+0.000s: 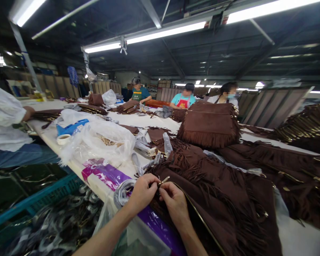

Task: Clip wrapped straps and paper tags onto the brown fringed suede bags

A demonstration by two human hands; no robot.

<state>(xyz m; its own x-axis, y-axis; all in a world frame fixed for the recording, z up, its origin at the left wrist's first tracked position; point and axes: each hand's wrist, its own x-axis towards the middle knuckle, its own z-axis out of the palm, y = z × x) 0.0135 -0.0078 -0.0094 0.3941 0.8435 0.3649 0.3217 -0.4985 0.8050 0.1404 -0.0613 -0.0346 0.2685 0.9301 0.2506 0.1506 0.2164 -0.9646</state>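
Observation:
A dark brown fringed bag [229,199] lies on the table in front of me, with a gold zip [200,213] along its near edge. At the bag's near left corner, my left hand [143,191] is closed in a pinch by a small gold-coloured metal fitting [164,180]. My right hand [174,200] pinches at the same spot, its fingertips nearly meeting the left ones. The fingers partly hide the fitting, so its exact kind is unclear. Beside my left wrist sits a coiled strap in clear plastic wrap [122,193].
Brown fringed bags are stacked [209,124] beyond my hands, with more at the right [304,177]. A clear plastic bag [106,138] and tape roll [64,139] lie leftward. A teal crate [37,202] of wrapped straps stands below the table edge. Several people work around the table.

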